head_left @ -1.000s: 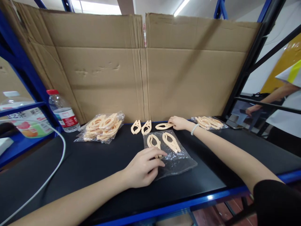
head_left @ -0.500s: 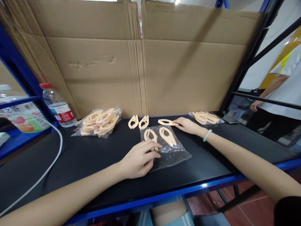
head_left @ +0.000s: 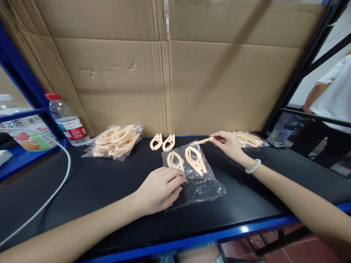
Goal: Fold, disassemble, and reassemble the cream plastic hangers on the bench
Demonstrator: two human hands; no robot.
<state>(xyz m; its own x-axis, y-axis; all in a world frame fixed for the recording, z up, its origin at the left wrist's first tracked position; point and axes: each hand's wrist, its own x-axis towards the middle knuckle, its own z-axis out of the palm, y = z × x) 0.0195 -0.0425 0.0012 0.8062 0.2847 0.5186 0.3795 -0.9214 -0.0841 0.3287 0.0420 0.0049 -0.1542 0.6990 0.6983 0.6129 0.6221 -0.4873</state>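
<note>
My right hand (head_left: 229, 145) is closed around one end of a cream folding hanger (head_left: 202, 141), held nearly edge-on over the far edge of a clear plastic bag (head_left: 204, 188). Two more folded hangers lie side by side at the bag; the right one (head_left: 195, 160) shows whole, while the lower end of the left one (head_left: 175, 160) is hidden by my fingers. My left hand (head_left: 161, 188) is closed on the bag's left side, its fingertips pinching the film. Behind the bag, two loose folded hangers (head_left: 162, 142) rest on the black table.
A filled bag of hangers (head_left: 115, 141) lies at the left, another (head_left: 248, 139) at the right beside a dark phone (head_left: 270, 139). A water bottle (head_left: 68, 122) and a white cable (head_left: 61, 186) are at left. Cardboard (head_left: 115, 80) walls the back. A person (head_left: 331, 98) stands beyond the frame at right.
My right hand has lifted the hanger off the table and tilted it edge-on, moving slightly right. My left hand stays on the bag. The view has tipped down a little.
</note>
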